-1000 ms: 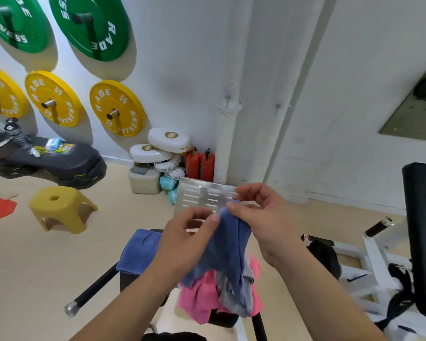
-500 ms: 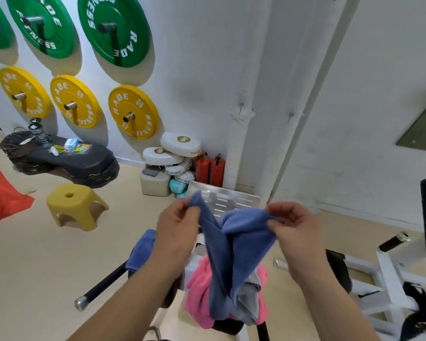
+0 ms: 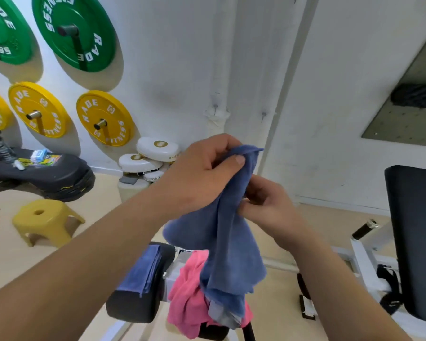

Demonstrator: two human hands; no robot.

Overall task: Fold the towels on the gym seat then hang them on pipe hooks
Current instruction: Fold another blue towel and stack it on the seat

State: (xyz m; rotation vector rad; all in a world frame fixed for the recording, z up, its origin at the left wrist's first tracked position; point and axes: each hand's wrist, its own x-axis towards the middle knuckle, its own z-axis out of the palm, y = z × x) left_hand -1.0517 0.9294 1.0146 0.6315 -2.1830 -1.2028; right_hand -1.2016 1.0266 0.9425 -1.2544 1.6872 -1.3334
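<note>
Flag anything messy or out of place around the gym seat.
The pink towel lies crumpled and hanging down, with a grey towel bunched against it. The folded blue towel beside them sits neatly on its pad.

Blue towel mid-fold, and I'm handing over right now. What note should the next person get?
Hands: the left hand pinches the top edge of the blue towel, held up in the air. The right hand grips the same towel lower down.
Done: one folded blue towel lies on the black seat pad.
Left: finish this fold, then fold the pink towel and the grey cloth bunched beneath it. Hang all of them on the pipe hooks, which are bare.
</note>
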